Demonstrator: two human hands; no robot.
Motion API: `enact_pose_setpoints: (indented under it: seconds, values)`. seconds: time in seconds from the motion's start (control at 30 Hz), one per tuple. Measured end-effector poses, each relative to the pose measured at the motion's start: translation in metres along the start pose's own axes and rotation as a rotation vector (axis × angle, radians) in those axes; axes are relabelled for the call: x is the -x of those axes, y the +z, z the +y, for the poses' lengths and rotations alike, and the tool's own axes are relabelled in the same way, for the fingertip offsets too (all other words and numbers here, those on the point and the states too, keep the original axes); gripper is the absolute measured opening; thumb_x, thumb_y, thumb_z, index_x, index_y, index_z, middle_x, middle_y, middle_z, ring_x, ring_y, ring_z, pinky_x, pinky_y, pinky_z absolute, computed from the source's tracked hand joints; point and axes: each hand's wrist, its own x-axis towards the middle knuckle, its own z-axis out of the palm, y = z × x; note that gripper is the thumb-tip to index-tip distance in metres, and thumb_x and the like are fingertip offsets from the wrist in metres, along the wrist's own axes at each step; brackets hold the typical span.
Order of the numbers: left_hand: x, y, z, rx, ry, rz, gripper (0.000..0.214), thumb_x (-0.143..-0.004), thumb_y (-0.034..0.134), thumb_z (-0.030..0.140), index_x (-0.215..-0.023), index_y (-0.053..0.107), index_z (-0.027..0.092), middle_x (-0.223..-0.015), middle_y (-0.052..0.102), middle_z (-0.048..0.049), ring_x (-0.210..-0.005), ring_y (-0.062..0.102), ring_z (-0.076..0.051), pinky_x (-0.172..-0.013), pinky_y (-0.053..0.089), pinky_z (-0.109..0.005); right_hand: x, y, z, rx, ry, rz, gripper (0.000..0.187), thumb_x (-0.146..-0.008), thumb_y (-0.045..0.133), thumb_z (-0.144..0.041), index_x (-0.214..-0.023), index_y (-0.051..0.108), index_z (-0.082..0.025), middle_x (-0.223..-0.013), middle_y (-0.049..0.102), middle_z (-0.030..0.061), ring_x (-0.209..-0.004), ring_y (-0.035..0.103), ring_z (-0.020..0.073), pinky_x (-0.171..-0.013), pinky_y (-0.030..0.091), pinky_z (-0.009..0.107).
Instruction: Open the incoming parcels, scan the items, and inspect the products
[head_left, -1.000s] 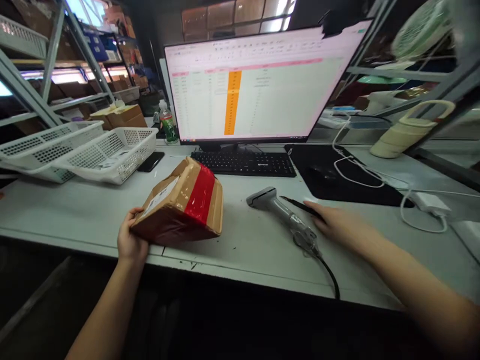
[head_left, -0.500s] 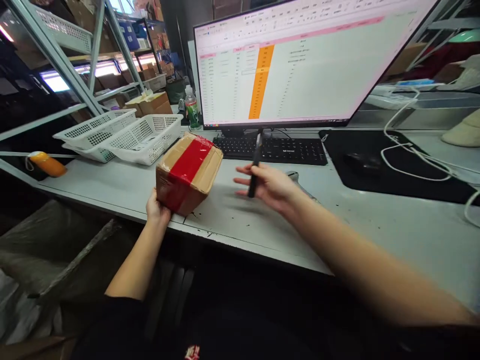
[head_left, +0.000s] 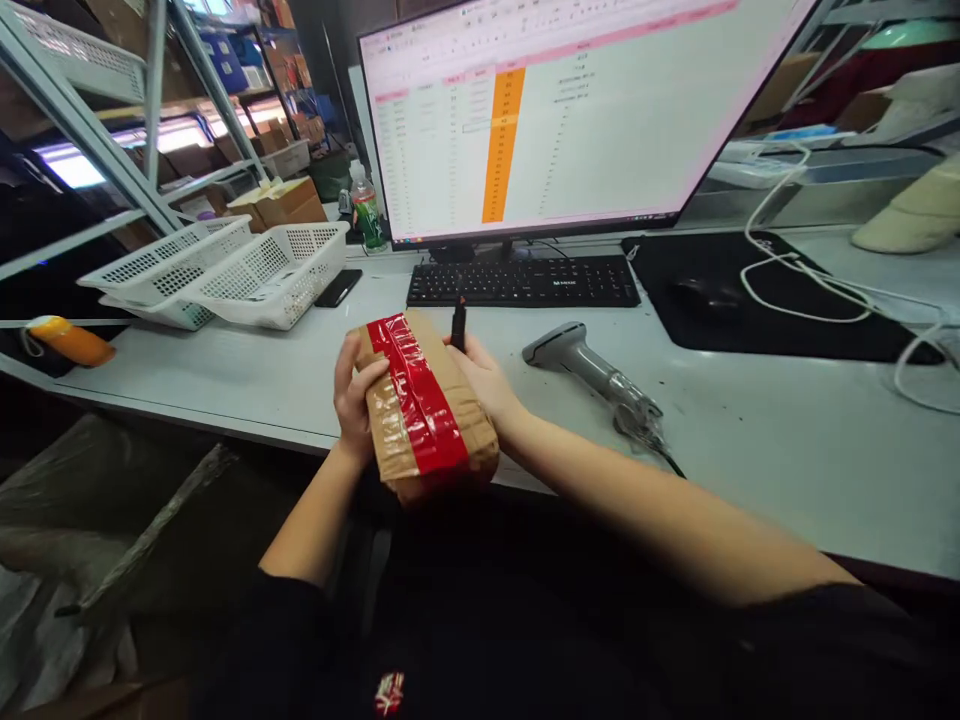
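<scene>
A brown cardboard parcel [head_left: 427, 415] with a red tape band is held over the table's front edge, tilted toward me. My left hand [head_left: 352, 400] grips its left side, fingers curled over the top. On the parcel's right side is my right hand [head_left: 484, 380], closed around a black pen [head_left: 458, 326] that sticks up past the box. A grey barcode scanner [head_left: 592, 375] lies on the table just right of my right hand, its cable trailing off the edge.
A large monitor [head_left: 570, 110] with a spreadsheet stands behind a black keyboard [head_left: 525, 282]. White baskets [head_left: 255, 270] and a black phone [head_left: 338, 287] sit at left, a mouse [head_left: 697, 297] on a black mat at right. A green bottle [head_left: 367, 215] stands near the monitor.
My right hand picked the pen up from beside the scanner and came to the parcel's right side. The parcel was lifted off the table and turned toward me.
</scene>
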Motion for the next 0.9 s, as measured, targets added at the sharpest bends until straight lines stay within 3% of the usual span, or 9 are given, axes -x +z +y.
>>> enact_pose_setpoints:
  seconds: [0.1,0.23,0.33,0.43,0.5,0.6,0.7,0.9]
  values:
    - [-0.024,-0.001,-0.007,-0.093,0.150,0.016,0.035,-0.094,0.067,0.060,-0.108,0.072,0.028,-0.133,0.069,-0.0084,-0.148,0.049,-0.029,-0.131,0.028,-0.056,-0.030,-0.005,0.016,0.058,-0.020,0.070,0.017,-0.086,0.067,-0.037,-0.090,0.054,-0.026,-0.090,0.066,-0.0015,-0.086,0.061,0.0166,-0.078,0.054,0.029]
    - [-0.044,-0.011,0.000,-0.096,0.204,-0.104,0.032,-0.100,0.060,0.051,-0.113,0.076,0.026,-0.133,0.072,-0.0082,-0.144,0.055,-0.031,-0.129,0.033,-0.058,-0.053,-0.017,0.002,0.114,-0.103,0.228,0.007,-0.091,0.059,-0.026,-0.098,0.061,-0.023,-0.101,0.069,0.0005,-0.086,0.061,0.0130,-0.071,0.052,0.023]
    - [-0.026,-0.023,0.025,0.069,0.180,-0.114,0.035,-0.103,0.051,0.046,-0.124,0.073,0.028,-0.142,0.068,-0.0079,-0.152,0.047,-0.032,-0.128,0.034,-0.060,-0.020,-0.040,-0.020,0.209,-0.194,0.219,0.027,-0.100,0.055,-0.039,-0.118,0.067,-0.022,-0.095,0.069,0.0015,-0.066,0.056,0.0101,-0.053,0.042,0.021]
    - [0.000,-0.030,0.052,-0.012,0.232,-0.316,0.049,-0.099,0.060,0.045,-0.145,0.061,0.027,-0.155,0.058,-0.0103,-0.157,0.038,-0.035,-0.129,0.032,-0.062,0.042,-0.062,-0.037,0.523,-0.322,0.083,0.039,-0.105,0.053,-0.042,-0.139,0.065,-0.025,-0.083,0.071,-0.0006,-0.055,0.056,0.0104,-0.052,0.047,0.025]
    - [0.009,-0.028,0.063,-0.171,0.274,-0.379,0.053,-0.096,0.063,0.039,-0.147,0.058,0.025,-0.155,0.058,-0.0122,-0.155,0.041,-0.034,-0.127,0.035,-0.062,0.081,-0.068,-0.045,0.783,-0.509,0.015,0.038,-0.105,0.055,-0.029,-0.142,0.065,-0.028,-0.100,0.078,0.0026,-0.070,0.069,0.0137,-0.069,0.058,0.030]
    - [0.008,-0.021,0.071,-0.309,0.297,-0.319,0.044,-0.096,0.059,0.030,-0.139,0.065,0.023,-0.147,0.065,-0.0113,-0.146,0.054,-0.031,-0.125,0.041,-0.058,0.117,-0.063,-0.050,1.171,-0.815,-0.073,0.037,-0.101,0.058,-0.013,-0.130,0.073,-0.029,-0.124,0.078,0.0055,-0.098,0.075,0.0188,-0.085,0.060,0.033]
    - [0.002,-0.019,0.074,-0.340,0.335,-0.324,0.037,-0.095,0.063,0.028,-0.131,0.071,0.024,-0.142,0.069,-0.0094,-0.137,0.063,-0.029,-0.121,0.047,-0.053,0.129,-0.053,-0.050,1.476,-0.976,-0.083,0.034,-0.099,0.059,-0.008,-0.124,0.075,-0.024,-0.119,0.080,0.0051,-0.085,0.074,0.0176,-0.072,0.056,0.031]
    - [-0.010,-0.033,0.082,-0.382,0.400,-0.377,0.023,-0.095,0.070,0.028,-0.116,0.078,0.024,-0.127,0.077,-0.0069,-0.118,0.075,-0.025,-0.106,0.062,-0.041,0.127,-0.045,-0.046,1.672,-0.947,-0.037,0.037,-0.098,0.060,-0.008,-0.127,0.075,-0.025,-0.119,0.080,0.0028,-0.085,0.071,0.0173,-0.068,0.049,0.031]
